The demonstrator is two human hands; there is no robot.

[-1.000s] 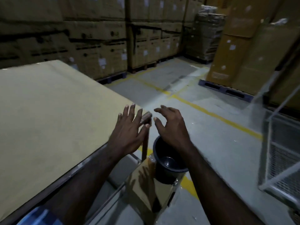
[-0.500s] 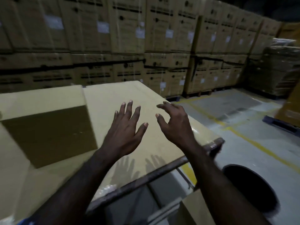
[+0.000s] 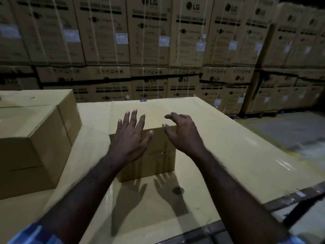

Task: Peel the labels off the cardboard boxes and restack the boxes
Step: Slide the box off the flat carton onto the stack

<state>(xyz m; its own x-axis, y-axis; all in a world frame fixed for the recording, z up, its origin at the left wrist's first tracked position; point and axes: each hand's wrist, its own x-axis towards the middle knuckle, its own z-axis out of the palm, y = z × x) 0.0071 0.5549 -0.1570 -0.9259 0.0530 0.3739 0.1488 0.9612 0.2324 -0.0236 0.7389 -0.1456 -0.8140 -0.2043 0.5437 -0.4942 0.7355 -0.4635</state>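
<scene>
A plain cardboard box (image 3: 154, 113) stands in the middle of a cardboard-covered table (image 3: 228, 147), right in front of me. My left hand (image 3: 131, 138) hovers over its near top edge with fingers spread and straight, holding nothing. To its right, my right hand (image 3: 182, 132) is above the box's near right corner, fingers loosely curled and empty. I cannot tell whether either hand touches the box. No label shows on the faces I can see. Two more cardboard boxes (image 3: 33, 138) sit side by side on the table to the left.
A wall of stacked LG washing machine cartons (image 3: 149, 41) with white labels rises behind the table. The table's metal edge (image 3: 290, 196) runs along the near right. Grey warehouse floor (image 3: 290, 131) lies to the right. A small dark scrap (image 3: 178, 190) lies on the table.
My view has swung left and up from the floor and black bucket to the table. Both hands have moved forward over the middle box, staying empty.
</scene>
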